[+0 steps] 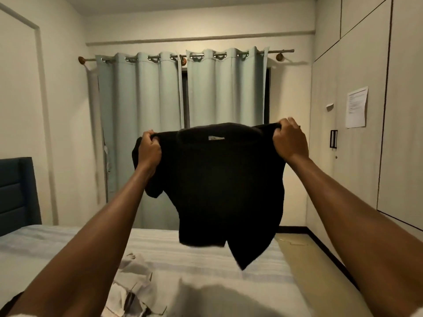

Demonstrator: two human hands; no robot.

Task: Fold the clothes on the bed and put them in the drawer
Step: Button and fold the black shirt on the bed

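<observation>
A black T-shirt hangs in the air above the bed, spread out with its white neck label toward me. My left hand grips its left shoulder and my right hand grips its right shoulder. The shirt's hem dangles just over the mattress. A pale crumpled garment lies on the bed below my left forearm. No drawer is in view.
A dark blue headboard stands at the left. Pale green curtains cover the window ahead. Tall wardrobe doors with a black handle and a taped paper line the right wall. A strip of floor runs beside the bed.
</observation>
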